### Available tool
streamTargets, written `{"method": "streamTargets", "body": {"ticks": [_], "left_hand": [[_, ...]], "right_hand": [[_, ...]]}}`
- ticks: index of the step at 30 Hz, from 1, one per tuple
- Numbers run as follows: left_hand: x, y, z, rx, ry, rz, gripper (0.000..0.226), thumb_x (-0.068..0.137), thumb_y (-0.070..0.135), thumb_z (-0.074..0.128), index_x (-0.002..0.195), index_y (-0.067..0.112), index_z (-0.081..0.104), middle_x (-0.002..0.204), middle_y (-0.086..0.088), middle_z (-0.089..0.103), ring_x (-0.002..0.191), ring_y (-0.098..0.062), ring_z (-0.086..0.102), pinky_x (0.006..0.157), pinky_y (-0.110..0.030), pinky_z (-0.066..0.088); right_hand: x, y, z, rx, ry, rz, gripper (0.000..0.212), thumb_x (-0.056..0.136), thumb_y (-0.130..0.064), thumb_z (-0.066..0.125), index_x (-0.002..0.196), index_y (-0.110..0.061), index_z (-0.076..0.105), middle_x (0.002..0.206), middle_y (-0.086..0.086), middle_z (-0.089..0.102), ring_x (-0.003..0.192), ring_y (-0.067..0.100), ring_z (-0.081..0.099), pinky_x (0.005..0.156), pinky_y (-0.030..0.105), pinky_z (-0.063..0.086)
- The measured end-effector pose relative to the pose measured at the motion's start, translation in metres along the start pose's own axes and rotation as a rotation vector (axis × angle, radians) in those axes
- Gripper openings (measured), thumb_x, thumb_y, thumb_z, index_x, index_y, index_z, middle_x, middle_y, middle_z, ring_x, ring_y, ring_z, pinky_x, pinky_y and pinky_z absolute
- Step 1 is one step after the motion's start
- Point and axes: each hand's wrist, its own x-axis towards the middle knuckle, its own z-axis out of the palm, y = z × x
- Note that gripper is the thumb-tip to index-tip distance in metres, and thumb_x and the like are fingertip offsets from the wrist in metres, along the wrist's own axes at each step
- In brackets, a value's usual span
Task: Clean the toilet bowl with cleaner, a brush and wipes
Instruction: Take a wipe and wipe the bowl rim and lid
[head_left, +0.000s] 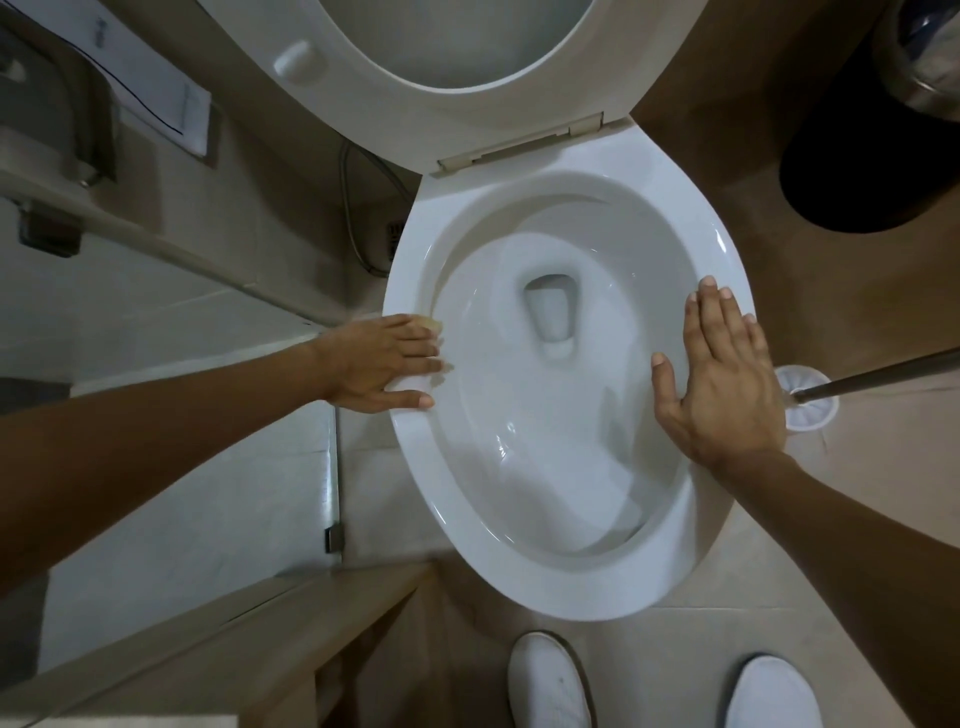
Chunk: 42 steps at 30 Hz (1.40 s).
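Observation:
The white toilet bowl (566, 582) fills the middle of the head view, with its seat and lid (441, 98) raised at the top. My left hand (384, 364) lies flat on the bowl's left rim, pressing a pale wipe (431, 325) that peeks out under the fingers. My right hand (722, 379) rests flat on the right rim with straight, spread fingers and holds nothing. The toilet brush (810, 397) stands in its white holder on the floor just right of the bowl, its metal handle reaching off to the right.
A dark waste bin (872, 156) stands at the upper right. A glass partition with a metal rail (171, 249) runs along the left, a hose (358, 218) behind the bowl. A wooden ledge (218, 654) sits at lower left. My white shoes (550, 680) are in front of the bowl.

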Motion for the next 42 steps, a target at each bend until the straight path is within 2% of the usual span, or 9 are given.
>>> {"method": "streamTargets", "body": {"ticks": [4,7,14,20,23,26,34,38,42], "left_hand": [[0.007,-0.015,-0.007,0.04,-0.158,-0.077,0.096,0.079,0.066,-0.022,0.145,0.025,0.035,0.151,-0.001,0.035,0.143,-0.018,0.021,0.117,-0.033,-0.002],[0.015,-0.026,-0.008,0.131,-0.189,-0.099,0.11,0.07,0.064,-0.038,0.147,0.025,0.03,0.155,-0.001,0.027,0.146,-0.018,0.012,0.117,-0.037,-0.004],[-0.003,0.011,0.004,-0.062,-0.064,-0.137,0.088,0.088,0.067,0.0,0.144,0.01,0.038,0.149,-0.008,0.038,0.144,-0.022,0.021,0.113,-0.028,-0.004],[-0.005,0.007,0.004,-0.05,-0.039,-0.179,0.077,0.093,0.062,0.003,0.137,0.019,0.049,0.145,-0.004,0.044,0.141,-0.022,0.027,0.115,-0.036,0.01],[-0.004,0.01,0.004,-0.048,-0.01,-0.242,0.074,0.096,0.059,0.011,0.132,0.011,0.053,0.139,-0.01,0.051,0.137,-0.028,0.036,0.114,-0.038,0.02],[-0.006,0.039,0.007,-0.077,0.046,-0.221,0.068,0.096,0.054,0.025,0.123,0.002,0.059,0.124,-0.015,0.061,0.126,-0.033,0.048,0.112,-0.033,0.016],[-0.013,0.043,0.011,-0.107,0.024,-0.191,0.052,0.1,0.033,0.022,0.12,0.007,0.063,0.121,-0.009,0.064,0.124,-0.028,0.052,0.112,-0.029,0.014],[-0.015,0.053,0.02,-0.137,0.02,-0.19,0.056,0.099,0.045,0.023,0.129,0.008,0.053,0.131,-0.011,0.056,0.133,-0.03,0.041,0.115,-0.04,0.024],[-0.021,0.074,0.02,-0.177,0.014,-0.175,0.059,0.099,0.047,0.022,0.135,0.007,0.048,0.139,-0.012,0.05,0.138,-0.028,0.035,0.115,-0.04,0.011]], "right_hand": [[0.0,0.0,-0.001,-0.009,0.003,0.003,0.071,0.093,-0.044,0.022,0.15,-0.002,0.021,0.159,0.01,0.013,0.148,0.02,0.011,0.12,0.034,0.004],[0.0,0.0,-0.001,-0.013,-0.003,0.003,0.071,0.093,-0.045,0.02,0.151,-0.003,0.019,0.16,0.01,0.011,0.148,0.02,0.009,0.12,0.035,0.003],[0.0,0.0,-0.003,-0.007,-0.006,0.003,0.071,0.093,-0.043,0.023,0.151,-0.002,0.02,0.16,0.01,0.011,0.148,0.019,0.008,0.119,0.032,0.0],[0.0,-0.001,-0.003,-0.055,-0.017,0.004,0.071,0.093,-0.042,0.022,0.151,-0.001,0.018,0.16,0.011,0.01,0.148,0.02,0.009,0.118,0.031,-0.003],[0.0,-0.001,-0.001,-0.046,-0.012,-0.005,0.071,0.093,-0.043,0.021,0.151,-0.001,0.018,0.16,0.011,0.009,0.148,0.02,0.009,0.118,0.031,-0.003],[0.001,-0.001,-0.001,-0.04,-0.013,-0.008,0.072,0.093,-0.043,0.023,0.151,-0.001,0.019,0.16,0.011,0.01,0.148,0.021,0.009,0.118,0.031,-0.003],[0.001,0.0,-0.001,-0.048,-0.018,-0.007,0.071,0.095,-0.043,0.022,0.151,-0.001,0.016,0.16,0.011,0.007,0.148,0.02,0.006,0.118,0.03,-0.007],[0.0,0.0,-0.001,-0.037,-0.019,-0.016,0.071,0.095,-0.044,0.02,0.151,-0.001,0.015,0.161,0.011,0.005,0.149,0.02,0.004,0.119,0.032,-0.004],[0.0,0.0,-0.002,-0.037,-0.027,-0.021,0.071,0.096,-0.045,0.018,0.151,-0.001,0.014,0.161,0.011,0.005,0.149,0.02,0.004,0.119,0.032,-0.004]]}}
